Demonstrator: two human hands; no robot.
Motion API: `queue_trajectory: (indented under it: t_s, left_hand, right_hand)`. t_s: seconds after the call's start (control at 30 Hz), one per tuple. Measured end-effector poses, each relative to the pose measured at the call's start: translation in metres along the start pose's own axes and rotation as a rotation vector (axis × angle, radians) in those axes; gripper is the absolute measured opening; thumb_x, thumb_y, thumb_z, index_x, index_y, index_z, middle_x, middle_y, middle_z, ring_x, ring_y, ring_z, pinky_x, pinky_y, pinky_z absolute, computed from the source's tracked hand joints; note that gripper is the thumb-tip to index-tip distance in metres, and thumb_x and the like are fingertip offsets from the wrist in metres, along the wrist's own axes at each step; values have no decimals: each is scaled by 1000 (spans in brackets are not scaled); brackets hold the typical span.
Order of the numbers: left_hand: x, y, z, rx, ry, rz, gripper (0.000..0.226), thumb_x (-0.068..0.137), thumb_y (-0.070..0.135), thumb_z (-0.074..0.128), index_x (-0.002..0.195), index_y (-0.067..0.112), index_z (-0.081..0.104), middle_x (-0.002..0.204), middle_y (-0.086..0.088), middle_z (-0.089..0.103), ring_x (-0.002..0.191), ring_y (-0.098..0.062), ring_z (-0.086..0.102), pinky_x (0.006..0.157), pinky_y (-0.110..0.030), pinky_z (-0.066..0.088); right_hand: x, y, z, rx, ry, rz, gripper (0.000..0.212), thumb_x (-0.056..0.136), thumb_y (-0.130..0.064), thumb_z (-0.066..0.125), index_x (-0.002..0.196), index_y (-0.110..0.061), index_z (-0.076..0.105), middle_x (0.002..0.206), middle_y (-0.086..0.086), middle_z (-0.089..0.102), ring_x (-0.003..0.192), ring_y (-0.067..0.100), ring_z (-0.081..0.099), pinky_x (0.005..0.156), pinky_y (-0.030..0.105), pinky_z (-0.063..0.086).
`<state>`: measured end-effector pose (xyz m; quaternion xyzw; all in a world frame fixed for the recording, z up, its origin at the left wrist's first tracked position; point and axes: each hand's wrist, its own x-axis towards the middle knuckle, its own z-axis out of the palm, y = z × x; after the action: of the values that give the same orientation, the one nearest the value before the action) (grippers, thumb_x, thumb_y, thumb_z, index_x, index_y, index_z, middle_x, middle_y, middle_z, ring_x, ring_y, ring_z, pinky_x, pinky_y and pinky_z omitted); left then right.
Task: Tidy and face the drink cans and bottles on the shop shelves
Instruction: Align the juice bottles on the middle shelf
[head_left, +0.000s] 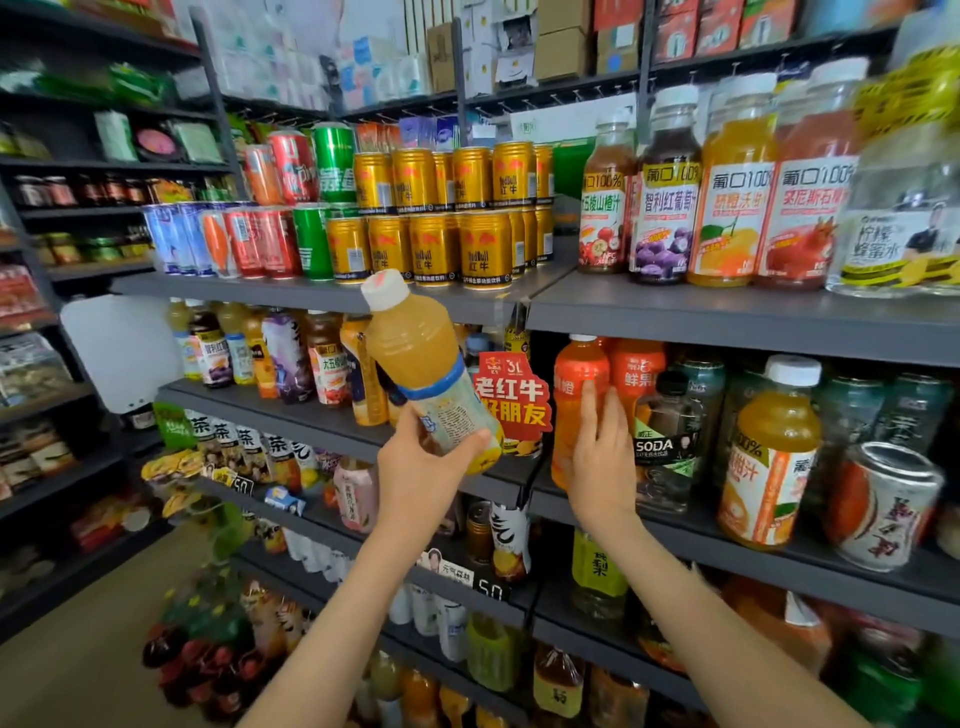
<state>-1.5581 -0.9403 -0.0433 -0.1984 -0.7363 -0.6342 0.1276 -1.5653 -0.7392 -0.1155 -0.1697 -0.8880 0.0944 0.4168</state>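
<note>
One tilted yellow bottle (415, 353), left grip (415, 467) clasping; right grip (602, 457) flat against orange bottle (571, 374).

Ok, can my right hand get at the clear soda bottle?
Probably yes: the right hand is empty, touching the orange bottle just beside the soda bottle, which stands near the front of the shelf with nothing before it.

Stacked cans (431, 223) stand on the upper shelf (311, 291) at upper centre, a row of bottles (732, 208) to their right. At centre the left hand (415, 467) holds a tilted bottle (421, 358); right of it the right hand (602, 457) touches a standing bottle (574, 369) on the middle shelf (701, 540).
</note>
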Motion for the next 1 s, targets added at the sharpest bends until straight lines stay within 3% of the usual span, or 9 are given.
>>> queue_trajectory:
  t_s: [0.23,0.47,0.57,0.67,0.73,0.77,0.83,0.9,1.0]
  left_hand:
    - [3,-6,10,0,-48,-18,44,74,23,79,104,37,51,98,24,60,88,12,56,64,-1,43]
    - [3,-16,2,37,-56,-57,47,73,20,80,111,31,53,97,24,61,84,17,57,65,-3,45]
    - [-4,-22,-4,54,-52,-95,47,72,17,80,108,33,53,95,27,60,83,18,57,66,-4,47]
    - [-10,-27,-18,126,-65,-132,46,71,20,81,103,37,52,96,26,60,86,14,58,68,-7,48]
    - [-14,-29,-31,172,-64,-161,47,71,20,81,107,32,53,96,23,61,88,11,57,67,-6,47]
    - [-17,-31,-37,185,-61,-174,47,71,18,81,108,29,54,96,23,62,88,11,58,66,-5,47]
    - [-23,-37,-51,210,-64,-195,49,71,16,81,110,28,55,95,22,63,83,14,59,64,-4,46]
    - [-32,-45,-66,244,-73,-210,51,70,17,81,111,30,54,94,23,63,79,18,58,63,-4,46]
    - [-44,-59,-94,288,-69,-221,54,70,20,81,117,28,55,95,22,65,79,13,61,63,-8,48]
  right_hand:
    - [11,8,9,-327,-14,-138,106,61,-11,84,148,-2,23,144,29,34,133,39,39,107,43,38]
    - [19,15,1,-408,-3,-236,80,65,2,68,138,10,36,139,27,44,128,38,45,107,42,35]
    - [1,17,-6,-250,-42,-289,70,62,3,69,128,10,46,124,27,53,113,42,54,95,46,47]
    - [-44,10,-9,-91,-161,-431,37,61,-6,76,94,1,63,86,15,59,77,33,60,63,39,53]
    - [-78,-3,-12,59,-283,-493,10,74,-17,62,77,-7,63,73,6,56,67,26,61,55,32,52]
    - [-89,-13,-12,150,-337,-495,17,80,-23,52,74,-11,63,72,2,56,66,21,61,54,30,52]
    - [-98,-42,-12,318,-407,-427,25,87,-29,43,84,-15,63,79,-3,59,73,14,61,58,26,51]
    - [-94,-77,-16,529,-447,-247,21,93,-33,52,106,-18,58,94,-8,58,85,7,56,70,21,46]
    - [-73,-134,-21,892,-583,-45,49,84,-40,66,123,-32,39,108,-23,51,97,-8,50,80,7,41]
